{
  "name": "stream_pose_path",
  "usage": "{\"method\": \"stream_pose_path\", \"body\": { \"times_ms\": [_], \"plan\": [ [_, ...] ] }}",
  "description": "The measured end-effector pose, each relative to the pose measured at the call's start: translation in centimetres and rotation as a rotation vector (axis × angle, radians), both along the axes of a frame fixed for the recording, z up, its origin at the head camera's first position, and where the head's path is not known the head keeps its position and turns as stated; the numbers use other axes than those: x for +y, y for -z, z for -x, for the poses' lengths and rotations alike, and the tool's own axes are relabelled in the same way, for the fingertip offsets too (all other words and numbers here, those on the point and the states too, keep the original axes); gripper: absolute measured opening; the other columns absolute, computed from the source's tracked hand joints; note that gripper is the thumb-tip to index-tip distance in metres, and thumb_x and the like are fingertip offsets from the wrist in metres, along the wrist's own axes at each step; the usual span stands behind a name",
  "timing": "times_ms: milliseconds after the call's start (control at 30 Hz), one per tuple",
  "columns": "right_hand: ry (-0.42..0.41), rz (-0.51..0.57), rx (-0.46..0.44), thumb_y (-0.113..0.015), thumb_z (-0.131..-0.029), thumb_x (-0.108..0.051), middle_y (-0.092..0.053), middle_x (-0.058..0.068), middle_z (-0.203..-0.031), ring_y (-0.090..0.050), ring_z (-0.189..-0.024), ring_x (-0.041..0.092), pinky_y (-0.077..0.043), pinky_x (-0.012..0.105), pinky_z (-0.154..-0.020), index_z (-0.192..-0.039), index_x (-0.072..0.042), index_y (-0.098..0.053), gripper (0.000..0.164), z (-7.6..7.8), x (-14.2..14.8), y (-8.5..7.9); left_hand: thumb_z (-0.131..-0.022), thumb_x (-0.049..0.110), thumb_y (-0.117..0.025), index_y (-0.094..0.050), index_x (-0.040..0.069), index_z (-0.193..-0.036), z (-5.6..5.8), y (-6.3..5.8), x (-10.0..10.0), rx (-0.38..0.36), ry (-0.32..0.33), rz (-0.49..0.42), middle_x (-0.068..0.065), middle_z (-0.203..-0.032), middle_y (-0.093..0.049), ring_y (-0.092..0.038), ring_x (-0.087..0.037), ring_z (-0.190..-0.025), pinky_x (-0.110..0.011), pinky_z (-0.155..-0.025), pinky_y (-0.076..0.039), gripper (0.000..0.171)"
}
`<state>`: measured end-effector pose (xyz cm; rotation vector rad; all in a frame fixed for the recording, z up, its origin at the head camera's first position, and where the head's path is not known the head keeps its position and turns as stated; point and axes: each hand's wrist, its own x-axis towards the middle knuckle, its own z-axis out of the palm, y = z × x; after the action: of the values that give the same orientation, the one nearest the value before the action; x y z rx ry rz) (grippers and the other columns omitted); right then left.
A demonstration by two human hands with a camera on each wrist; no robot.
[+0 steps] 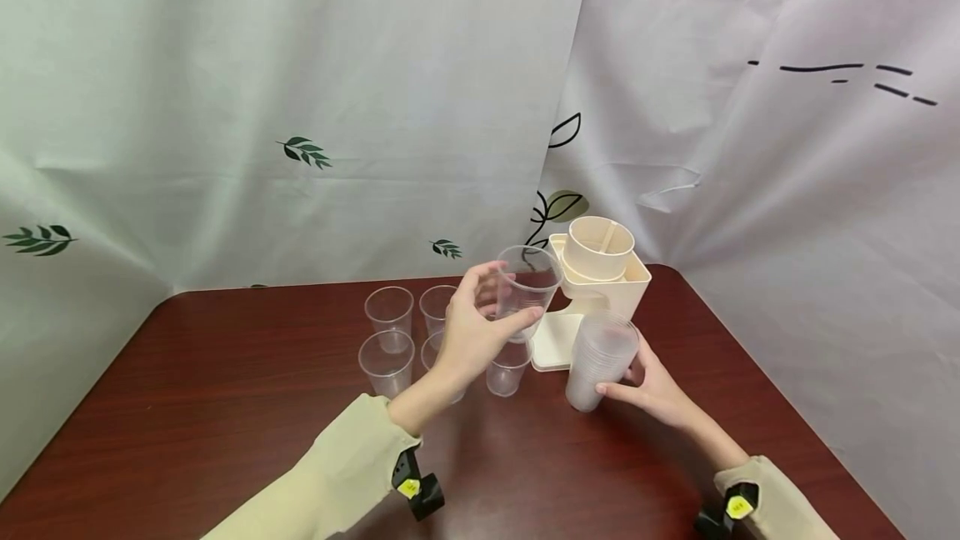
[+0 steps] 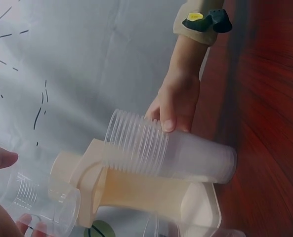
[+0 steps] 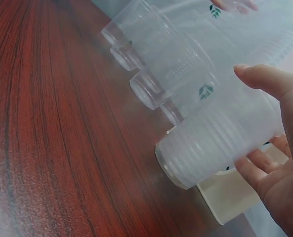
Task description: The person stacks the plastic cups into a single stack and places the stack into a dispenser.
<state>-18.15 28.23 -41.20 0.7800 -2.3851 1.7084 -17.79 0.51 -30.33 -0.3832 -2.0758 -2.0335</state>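
Observation:
My left hand (image 1: 480, 323) grips a single clear plastic cup (image 1: 528, 294) between thumb and fingers, held up above the table near the beige machine. In the left wrist view that cup (image 2: 62, 212) lies between the thumb and fingertips. My right hand (image 1: 648, 386) holds a tall stack of nested clear cups (image 1: 600, 361), slightly tilted, in front of the machine. Thumb and fingers wrap the stack (image 3: 215, 143) in the right wrist view; whether its base touches the table I cannot tell. Several clear cups (image 1: 386, 361) stand upright in two rows, partly hidden by my left hand.
A beige machine (image 1: 626, 294) with a round open top and a flat base stands at the table's back right. The dark red wooden table (image 1: 225, 390) reaches back to a pale curtain (image 1: 375, 107) printed with leaves.

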Motion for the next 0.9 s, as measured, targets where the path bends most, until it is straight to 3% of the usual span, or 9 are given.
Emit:
{"method": "stream_pose_path", "body": {
  "times_ms": [567,900],
  "plan": [
    [-0.006,0.014,-0.036,-0.071,-0.077,0.009,-0.043,-0.014,-0.134,-0.052,-0.115,-0.003,-0.052,0.017,-0.087,-0.150,-0.003,-0.014,0.094,0.1,-0.1,0.2,-0.074,0.012,-0.081,-0.055,0.008,-0.129,0.4,0.6,2.2,0.022,0.073,-0.026,-0.012,-0.122,-0.061,-0.060,-0.025,-0.108,-0.039,-0.092,-0.054,0.061],
    [-0.003,0.000,-0.011,-0.071,-0.077,0.009,-0.044,-0.013,-0.133,-0.053,-0.114,-0.003,-0.052,0.018,-0.086,-0.149,-0.001,-0.013,0.093,0.1,0.0,0.1,-0.075,0.011,-0.080,-0.054,0.004,-0.130,0.8,0.6,3.5,0.046,0.118,-0.047,-0.017,-0.126,-0.060,-0.060,-0.027,-0.108,-0.039,-0.094,-0.053,0.060]
  ]
}}
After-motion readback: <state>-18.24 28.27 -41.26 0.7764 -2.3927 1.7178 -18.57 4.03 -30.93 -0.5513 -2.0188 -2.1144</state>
